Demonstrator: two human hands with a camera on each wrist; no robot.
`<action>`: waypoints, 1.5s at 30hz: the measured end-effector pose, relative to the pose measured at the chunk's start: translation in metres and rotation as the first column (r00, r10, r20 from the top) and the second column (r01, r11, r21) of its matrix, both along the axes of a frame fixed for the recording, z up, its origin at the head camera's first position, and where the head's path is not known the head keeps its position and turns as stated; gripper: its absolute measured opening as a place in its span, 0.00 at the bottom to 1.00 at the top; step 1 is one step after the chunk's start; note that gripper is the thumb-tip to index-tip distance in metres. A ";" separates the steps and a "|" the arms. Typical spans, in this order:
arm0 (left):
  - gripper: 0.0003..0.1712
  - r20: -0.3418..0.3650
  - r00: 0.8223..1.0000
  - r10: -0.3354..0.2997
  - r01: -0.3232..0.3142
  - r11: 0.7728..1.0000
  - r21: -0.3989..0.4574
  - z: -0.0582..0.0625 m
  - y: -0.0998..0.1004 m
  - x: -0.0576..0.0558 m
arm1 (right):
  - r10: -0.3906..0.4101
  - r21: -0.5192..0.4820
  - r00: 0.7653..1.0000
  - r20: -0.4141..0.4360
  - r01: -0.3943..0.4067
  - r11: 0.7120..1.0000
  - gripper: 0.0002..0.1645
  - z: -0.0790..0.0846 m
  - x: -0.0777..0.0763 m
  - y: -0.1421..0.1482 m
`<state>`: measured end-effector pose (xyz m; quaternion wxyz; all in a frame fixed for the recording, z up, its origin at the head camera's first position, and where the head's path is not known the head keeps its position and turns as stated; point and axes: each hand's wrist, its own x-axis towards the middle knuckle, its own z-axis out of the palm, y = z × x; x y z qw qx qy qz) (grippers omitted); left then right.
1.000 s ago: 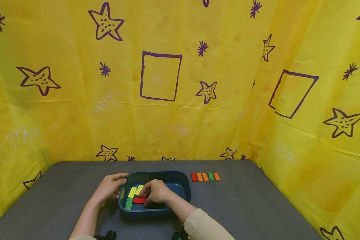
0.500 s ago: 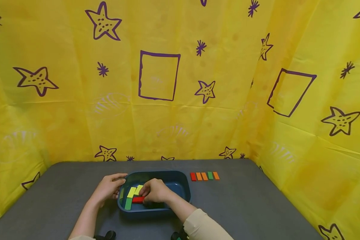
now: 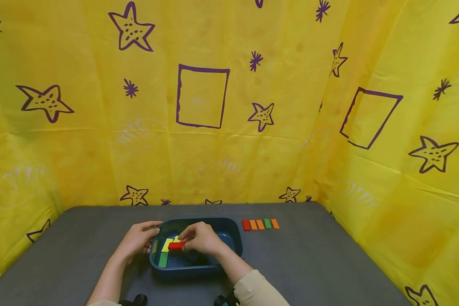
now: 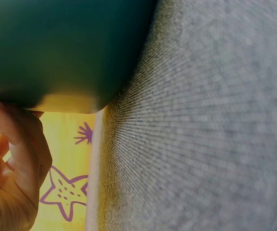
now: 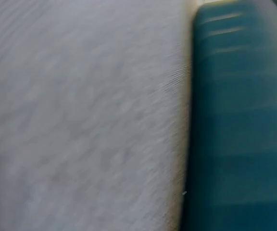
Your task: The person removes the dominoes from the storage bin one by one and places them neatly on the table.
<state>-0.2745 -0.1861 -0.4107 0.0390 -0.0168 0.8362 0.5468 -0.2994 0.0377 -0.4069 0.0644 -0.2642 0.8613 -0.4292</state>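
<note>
My right hand (image 3: 204, 240) pinches a flat red rectangular block (image 3: 176, 246) between thumb and fingers, inside a dark blue plastic tub (image 3: 193, 268). The block lies crosswise, overlapping two yellow blocks at the tub's left side. One yellow block (image 3: 166, 245) shows beside it; the other is partly hidden by the fingers and the red block. Below them in the head view is a green block (image 3: 163, 259). My left hand (image 3: 136, 239) holds the tub at its left end, thumb and fingers at the rim. In the left wrist view, curled fingers (image 4: 18, 139) meet the tub's outer wall (image 4: 56, 53).
Right of the tub, a row of blocks stands on the grey table (image 3: 310, 255): a red block (image 3: 246, 225), two orange ones, a green block (image 3: 267, 223) and another orange one. A yellow patterned curtain (image 3: 199, 165) encloses the table. Black objects (image 3: 139, 300) show at the front edge.
The red block has come up from beside the green block and shifted toward the far side with my right hand. My left hand stays at the tub's left end.
</note>
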 end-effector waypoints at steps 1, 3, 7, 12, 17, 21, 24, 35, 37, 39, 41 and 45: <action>0.27 0.000 1.000 0.001 -0.001 1.000 0.002 0.000 0.000 0.000 | -0.004 -0.015 1.000 0.002 0.004 1.000 0.13 0.001 -0.001 0.000; 0.26 0.001 1.000 0.001 -0.001 1.000 0.004 0.001 0.000 0.001 | -0.013 -0.051 1.000 0.007 0.013 0.999 0.13 0.004 -0.002 0.001; 0.27 -0.007 1.000 -0.014 0.014 1.000 0.007 0.004 0.000 0.000 | -0.025 -0.153 0.999 0.033 0.029 0.988 0.12 0.008 -0.005 0.003; 0.27 0.002 1.000 -0.018 0.018 1.000 -0.002 0.003 0.000 0.000 | -0.030 -0.224 0.999 0.045 0.039 0.974 0.13 0.007 -0.009 0.006; 0.27 0.008 1.000 -0.021 0.021 1.000 0.011 0.001 0.000 0.000 | -0.035 -0.245 0.998 0.051 0.047 0.968 0.13 0.005 -0.009 0.010; 0.28 0.006 1.000 -0.022 0.022 1.000 0.019 0.000 0.000 0.000 | -0.049 -0.256 0.998 0.051 0.060 0.965 0.14 0.005 -0.008 0.010; 0.27 0.011 1.000 -0.016 0.016 1.000 0.020 0.000 0.001 0.000 | -0.065 -0.275 0.996 0.057 0.079 0.958 0.14 0.008 -0.008 0.011; 0.26 -0.001 1.000 -0.014 0.014 1.000 0.013 0.003 0.001 0.001 | -0.133 -0.352 0.990 0.037 0.137 0.926 0.16 0.030 -0.005 0.023; 0.26 0.001 1.000 -0.013 0.013 1.000 0.010 0.003 0.001 0.001 | -0.151 -0.384 0.988 0.031 0.151 0.911 0.16 0.035 -0.005 0.028; 0.26 0.000 1.000 -0.014 0.014 1.000 0.009 0.002 0.000 0.000 | -0.169 -0.414 0.985 0.027 0.165 0.895 0.17 0.040 -0.005 0.033; 0.26 0.001 1.000 -0.012 0.012 1.000 0.010 0.002 0.000 0.000 | -0.193 -0.435 0.981 0.025 0.185 0.881 0.18 0.046 -0.005 0.039; 0.26 -0.003 1.000 -0.016 0.016 1.000 0.012 0.001 0.000 0.000 | -0.263 -0.453 0.965 -0.016 0.228 0.862 0.18 0.057 -0.006 0.052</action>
